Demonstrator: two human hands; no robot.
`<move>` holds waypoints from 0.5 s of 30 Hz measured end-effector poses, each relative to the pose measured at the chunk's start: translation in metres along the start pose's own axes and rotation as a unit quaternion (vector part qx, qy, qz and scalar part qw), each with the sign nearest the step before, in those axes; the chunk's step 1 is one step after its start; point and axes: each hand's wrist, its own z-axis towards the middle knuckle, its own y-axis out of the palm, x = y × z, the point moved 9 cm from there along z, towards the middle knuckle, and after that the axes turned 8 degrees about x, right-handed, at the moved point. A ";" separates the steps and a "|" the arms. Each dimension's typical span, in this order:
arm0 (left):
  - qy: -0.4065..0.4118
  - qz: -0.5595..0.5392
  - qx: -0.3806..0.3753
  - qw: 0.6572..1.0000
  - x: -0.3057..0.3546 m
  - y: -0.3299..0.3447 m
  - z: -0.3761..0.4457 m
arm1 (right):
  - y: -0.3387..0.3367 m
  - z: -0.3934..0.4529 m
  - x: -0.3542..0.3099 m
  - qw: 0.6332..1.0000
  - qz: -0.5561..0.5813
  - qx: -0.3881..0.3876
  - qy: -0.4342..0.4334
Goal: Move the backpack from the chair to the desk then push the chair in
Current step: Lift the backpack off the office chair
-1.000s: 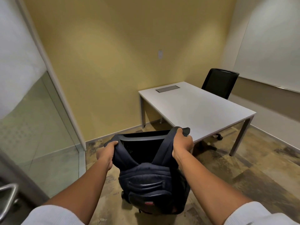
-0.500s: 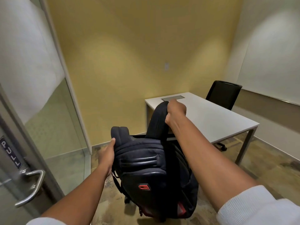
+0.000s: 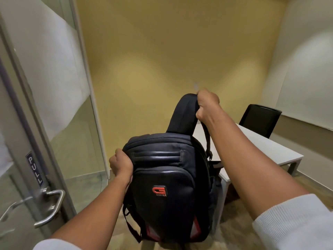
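Observation:
A black backpack [image 3: 167, 181] with a red logo hangs upright in the air in front of me, its front panel facing me. My right hand [image 3: 207, 105] is clenched around a shoulder strap held high above the bag. My left hand [image 3: 120, 164] grips the bag's upper left corner. The white desk [image 3: 266, 147] stands behind and to the right of the bag, its near left part hidden by it. A black chair [image 3: 259, 122] sits at the desk's far side against the right wall.
A glass door with a metal handle [image 3: 48, 208] and a "PULL" label [image 3: 35, 169] stands close on the left. A yellow wall fills the back. A whiteboard [image 3: 310, 83] hangs on the right wall. Mottled floor shows below.
The backpack has risen and turned so its front faces me. My right hand lifted the strap higher. My view has moved closer to the door and desk.

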 end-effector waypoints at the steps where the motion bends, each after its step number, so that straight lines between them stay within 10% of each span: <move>1: -0.002 -0.007 0.012 1.000 0.008 0.000 0.001 | 0.003 -0.003 -0.003 1.000 -0.004 -0.007 -0.017; 15: 0.049 -0.041 0.090 0.994 0.138 -0.006 0.015 | 0.011 -0.008 0.054 0.961 -0.192 -0.064 -0.190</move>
